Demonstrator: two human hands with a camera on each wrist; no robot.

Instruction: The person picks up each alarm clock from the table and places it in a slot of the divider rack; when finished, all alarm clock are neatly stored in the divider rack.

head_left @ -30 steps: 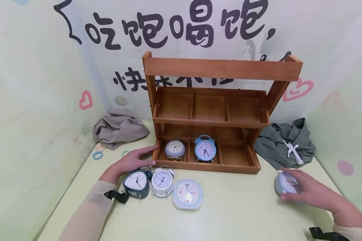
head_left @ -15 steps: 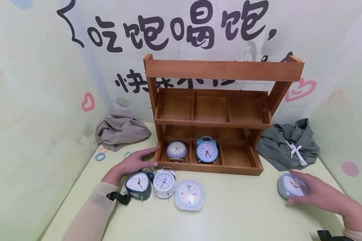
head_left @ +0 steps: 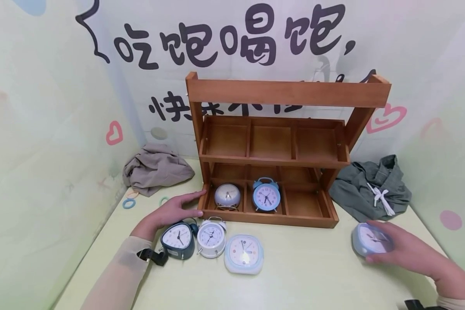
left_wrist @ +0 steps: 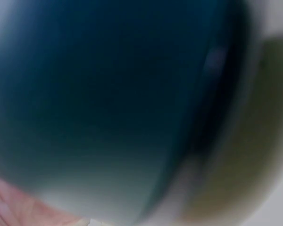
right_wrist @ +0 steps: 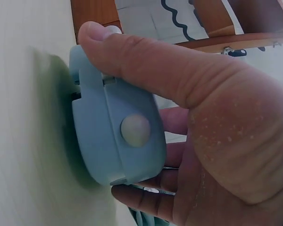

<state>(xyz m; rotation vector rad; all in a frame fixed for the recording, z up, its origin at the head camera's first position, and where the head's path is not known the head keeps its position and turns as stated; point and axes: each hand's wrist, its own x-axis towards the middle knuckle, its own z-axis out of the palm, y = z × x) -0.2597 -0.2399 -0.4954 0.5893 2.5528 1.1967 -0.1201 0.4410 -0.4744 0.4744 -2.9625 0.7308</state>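
Note:
My right hand (head_left: pixel 407 249) grips a light-blue alarm clock (head_left: pixel 368 239) at the table's right side. In the right wrist view the thumb (right_wrist: pixel 132 56) lies along one side of this clock and the other fingers reach around behind it; its shadow falls on the table beside it. My left hand (head_left: pixel 170 213) touches the lower left corner of a brown wooden shelf (head_left: pixel 271 220), thumb and forefinger spread. In the shelf's lower tier sit a rounded lavender clock (head_left: pixel 227 196) and a blue twin-bell alarm clock (head_left: pixel 266 196). A dark-blue surface fills most of the left wrist view, blurred.
Before the shelf stand a dark-blue rounded-triangular clock (head_left: pixel 178 239), a white twin-bell clock (head_left: pixel 211 237) and a pale-blue square clock (head_left: pixel 244 254). A taupe cloth (head_left: pixel 156 168) and a dark-green cloth (head_left: pixel 364 185) flank the shelf. Small rings (head_left: pixel 129 203) lie at left.
The clock in my right hand has turned slightly, so more of its dial shows. My left hand stays at the shelf corner. The head view has shifted a little.

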